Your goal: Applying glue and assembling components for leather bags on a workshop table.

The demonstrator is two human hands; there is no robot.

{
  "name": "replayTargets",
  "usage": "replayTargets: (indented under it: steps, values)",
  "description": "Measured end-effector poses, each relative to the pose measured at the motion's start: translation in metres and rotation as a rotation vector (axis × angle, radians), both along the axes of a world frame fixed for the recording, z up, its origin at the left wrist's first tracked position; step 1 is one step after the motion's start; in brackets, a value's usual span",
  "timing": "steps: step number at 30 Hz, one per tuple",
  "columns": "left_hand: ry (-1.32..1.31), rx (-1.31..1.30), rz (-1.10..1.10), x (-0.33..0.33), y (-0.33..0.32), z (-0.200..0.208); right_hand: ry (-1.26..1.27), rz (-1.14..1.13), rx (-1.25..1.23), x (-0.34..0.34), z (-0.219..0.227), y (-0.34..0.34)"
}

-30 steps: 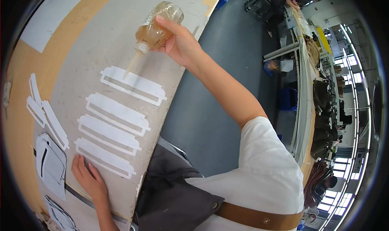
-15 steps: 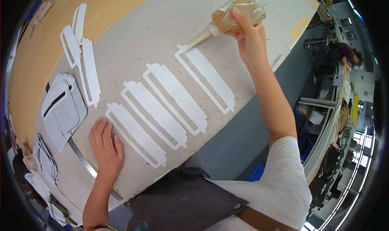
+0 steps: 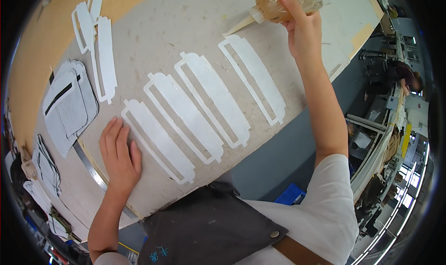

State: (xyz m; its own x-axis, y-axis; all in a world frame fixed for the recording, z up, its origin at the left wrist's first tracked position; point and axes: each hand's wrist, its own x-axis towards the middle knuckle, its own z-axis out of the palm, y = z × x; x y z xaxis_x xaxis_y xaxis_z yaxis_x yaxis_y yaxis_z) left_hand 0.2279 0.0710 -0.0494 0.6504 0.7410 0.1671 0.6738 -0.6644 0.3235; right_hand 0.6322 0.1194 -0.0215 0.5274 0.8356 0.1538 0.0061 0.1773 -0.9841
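My right hand (image 3: 304, 30) grips a clear squeeze bottle (image 3: 278, 7) of amber liquid, tilted with its long nozzle pointing down and left. The nozzle tip meets the far end of the rightmost white cut-out strip (image 3: 258, 81), which has a long narrow slot; whether it touches, I cannot tell. More strips of this shape lie slanted in a row to the left: one (image 3: 213, 98), another (image 3: 186, 116), and the leftmost (image 3: 160, 142). My left hand (image 3: 121, 158) rests open on the table, its fingertips beside the leftmost strip's far end, holding nothing.
Several loose white strips (image 3: 106, 56) overlap at the table's (image 3: 153, 42) far left. Grey-white pocket-shaped pieces (image 3: 69, 102) with a black slit are stacked below them, near a metal ruler-like strip (image 3: 90, 167). Beyond the right edge, a person (image 3: 404, 77) bends at another bench.
The view has shifted, so the table's things sit higher in it. The nozzle tip has moved a little left along the rightmost strip's far end. My left hand stays resting on the table.
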Motion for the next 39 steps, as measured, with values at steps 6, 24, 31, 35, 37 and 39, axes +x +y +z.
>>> replayTargets:
  steps: [6, 24, 31, 35, 37, 39]
  values:
    - [0.006, 0.01, 0.002, 0.0, -0.001, 0.0, -0.072, 0.052, -0.063, 0.023, -0.004, -0.013]
    - [-0.003, 0.06, -0.001, 0.001, 0.003, -0.003, -0.03, -0.048, -0.13, 0.017, 0.006, -0.074]
    - [0.01, 0.051, 0.007, -0.002, 0.005, -0.004, -0.037, -0.07, -0.167, 0.018, 0.009, -0.099]
    - [0.017, 0.064, 0.006, -0.002, 0.005, -0.005, -0.038, -0.092, -0.204, 0.017, 0.011, -0.113]
    - [0.018, 0.066, 0.011, -0.002, 0.006, -0.005, -0.042, -0.112, -0.212, 0.019, 0.01, -0.121]
    - [0.008, 0.082, 0.01, 0.001, 0.006, -0.004, -0.045, -0.052, -0.276, 0.026, 0.009, -0.131]
